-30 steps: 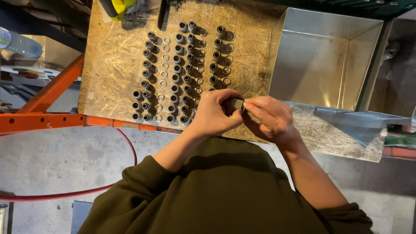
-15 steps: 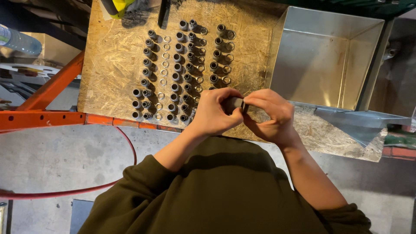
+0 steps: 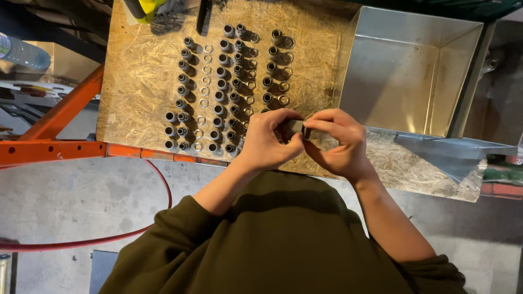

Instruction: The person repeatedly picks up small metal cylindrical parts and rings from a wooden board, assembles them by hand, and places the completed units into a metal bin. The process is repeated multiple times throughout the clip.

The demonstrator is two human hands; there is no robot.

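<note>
We see a small dark metal cylinder [image 3: 295, 127] pinched between the two hands above the near edge of the chipboard worktop [image 3: 141, 92]. Our left hand [image 3: 268, 140] is curled around one end of it, thumb and fingertips closed on the piece; our right hand [image 3: 339, 142] meets it from the other side, forefinger and thumb closed on the same piece, so both hands grip it at once. Only a short stretch of the cylinder shows between the fingers, and we cannot tell its exact shape beyond that.

Taking the worktop as our landmark: the held piece hangs over its near edge, towards the middle. On the board beyond the hands stand rows of dark metal sleeves [image 3: 223, 73], lined up in columns that run away from us, with small silvery rings [image 3: 205, 90] laid in columns between them. The nearest sleeves lie just beside our left hand. At the far edge of the worktop lie a yellow-and-black object [image 3: 146, 7] and a dark tool [image 3: 205, 15], both partly cut off by the frame. At the worktop's right end stands an open sheet-metal bin [image 3: 463, 76], and a bent metal sheet [image 3: 457, 155] slopes off it at the near right corner. An orange steel frame [image 3: 54, 147] runs under the near edge to the left, and a red hose [image 3: 109, 237] curves across the concrete floor [image 3: 81, 196] below it.
</note>
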